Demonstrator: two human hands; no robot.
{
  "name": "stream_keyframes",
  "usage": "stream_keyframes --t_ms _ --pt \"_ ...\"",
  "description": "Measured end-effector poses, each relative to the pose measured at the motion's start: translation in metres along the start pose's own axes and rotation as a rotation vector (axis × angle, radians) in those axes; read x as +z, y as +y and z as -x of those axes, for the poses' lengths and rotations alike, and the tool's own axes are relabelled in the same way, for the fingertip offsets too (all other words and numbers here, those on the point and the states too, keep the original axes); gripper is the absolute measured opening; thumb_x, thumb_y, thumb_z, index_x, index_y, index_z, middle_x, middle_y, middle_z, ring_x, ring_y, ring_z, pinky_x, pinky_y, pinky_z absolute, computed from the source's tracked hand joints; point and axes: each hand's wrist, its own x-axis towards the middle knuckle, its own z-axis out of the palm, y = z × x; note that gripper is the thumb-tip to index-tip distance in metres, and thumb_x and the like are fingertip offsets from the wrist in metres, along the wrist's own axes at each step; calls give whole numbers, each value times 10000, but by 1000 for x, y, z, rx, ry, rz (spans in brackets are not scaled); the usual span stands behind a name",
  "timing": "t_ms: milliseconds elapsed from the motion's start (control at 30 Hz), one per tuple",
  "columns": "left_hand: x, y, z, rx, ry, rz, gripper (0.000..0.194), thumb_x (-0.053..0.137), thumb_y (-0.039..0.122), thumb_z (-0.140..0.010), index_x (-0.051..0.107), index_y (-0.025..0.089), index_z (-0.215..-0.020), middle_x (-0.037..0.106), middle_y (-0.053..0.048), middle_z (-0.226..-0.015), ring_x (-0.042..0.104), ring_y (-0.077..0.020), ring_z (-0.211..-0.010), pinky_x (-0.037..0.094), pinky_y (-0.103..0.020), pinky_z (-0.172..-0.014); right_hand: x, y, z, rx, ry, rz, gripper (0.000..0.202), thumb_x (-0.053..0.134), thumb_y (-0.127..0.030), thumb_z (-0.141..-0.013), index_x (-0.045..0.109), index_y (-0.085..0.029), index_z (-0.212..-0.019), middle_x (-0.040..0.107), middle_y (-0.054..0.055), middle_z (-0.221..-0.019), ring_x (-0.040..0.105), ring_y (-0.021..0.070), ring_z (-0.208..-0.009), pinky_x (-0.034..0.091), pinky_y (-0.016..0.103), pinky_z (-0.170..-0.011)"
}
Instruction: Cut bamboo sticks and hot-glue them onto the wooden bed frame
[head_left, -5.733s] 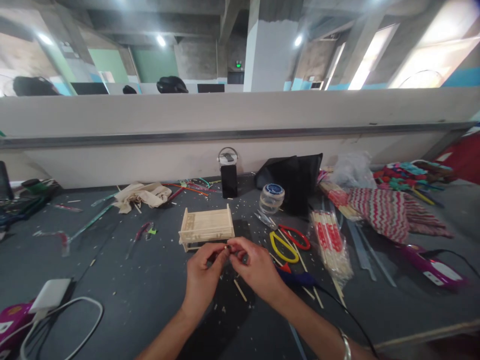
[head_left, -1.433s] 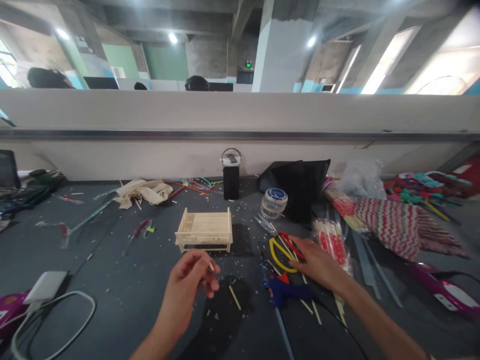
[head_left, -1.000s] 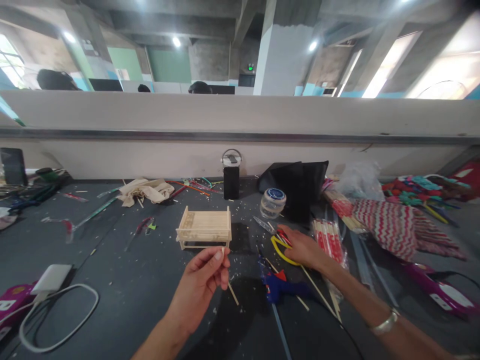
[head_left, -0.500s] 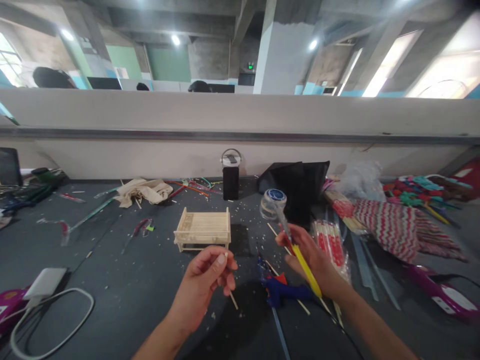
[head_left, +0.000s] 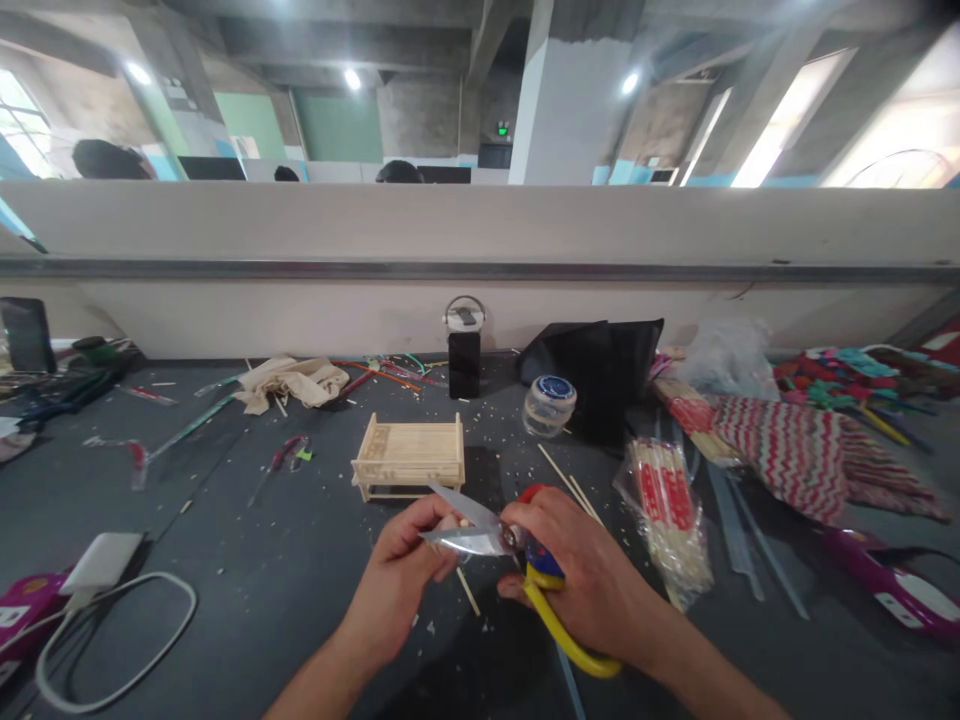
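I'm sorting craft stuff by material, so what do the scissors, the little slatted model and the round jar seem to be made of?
Scissors: probably steel blades, silvery with bright reflections; the red and yellow handles, evenly coloured, look like smooth plastic. Slatted model: likely unpainted wood, pale, matte sticks. Round jar: clear and glossy; plastic or glass, I can't tell which.

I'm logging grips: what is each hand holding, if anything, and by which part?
Right hand: the scissors, by their red and yellow handles. Left hand: cannot tell; the scissors partly hide its grip.
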Motion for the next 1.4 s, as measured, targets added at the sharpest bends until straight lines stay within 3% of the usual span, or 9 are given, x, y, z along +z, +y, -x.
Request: stream_keyframes --t_ms 300,467,600,800,1400 --pt "-1 6 -2 -31 -9 14 110 618 115 -673 536 157 -613 428 41 -587 321 -88 -569 278 -204 -545 -7 -4 1 -13 -51 -9 447 730 -318 -757 491 -204 -1116 527 51 -938 491 213 -856 434 365 -765" --pt "0 5 -2 -34 1 -13 129 654 157 -686 554 152 -605 446 38 -578 333 -90 -566 287 -203 -546 -6 -6 3 22 -73 13 407 703 -300 -778 511 -197 -1122 526 69 -972 502 215 -869 455 369 -776" --pt "3 4 -2 -30 7 -13 155 683 202 -702 574 151 -605 459 37 -570 342 -88 -558 292 -203 -541 -3 -7 6 26 -70 93 375 607 -187 -826 501 -193 -1185 516 81 -963 502 219 -870 469 377 -769" --pt "4 7 -2 -15 -33 -73 251 676 350 -771 626 142 -640 540 7 -626 393 -97 -586 318 -214 -567 -1 -1 10 12 -82 136 587 535 9 -692 482 -201 -1237 514 78 -961 498 219 -878 478 356 -754" --pt "6 3 -4 -28 0 -53 88 707 205 -696 659 160 -637 531 25 -610 396 -97 -596 327 -209 -588 5 4 14 32 -76 302 620 498 -30 -606 515 -202 -1202 573 71 -904 551 216 -765 456 321 -659"
